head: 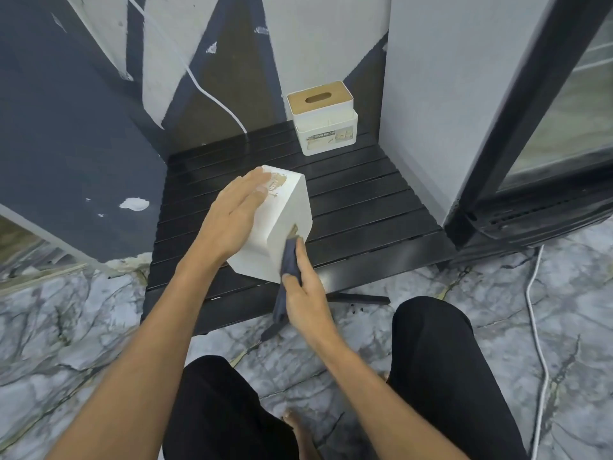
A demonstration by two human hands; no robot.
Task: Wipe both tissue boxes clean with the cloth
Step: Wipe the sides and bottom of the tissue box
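Near tissue box (282,224), white, tipped over on its side on black slatted surface (365,200), roughly centre frame. Left hand (232,214) laid flat on upper face of that box, fingers straight and together, pointing toward 1 o'clock, fingertips reaching a tan printed label near far end. Nothing grasped by left hand, just pressing down.

Right hand (305,287) at 5 o'clock of the box, fingers curled round a dark blue-grey cloth (290,263). Cloth pressed against the box's near right edge, at the lower right corner; loose tail of cloth hanging down past the wrist toward 6 o'clock. Small tan patch on the box showing just above the cloth.

Second tissue box (323,124) upright at 12 o'clock, well apart from both hands, at far edge of surface against the wall. White body, wooden-looking lid with oval slot, label on front reading "TISSUE HOLDER". Untouched by either hand.

White cable (212,94) running down the wall to 11 o'clock of second box. Glass-door fridge (530,161) at 2 o'clock. Marble-pattern floor (83,327) below, black trousers (447,376) at 6 o'clock.
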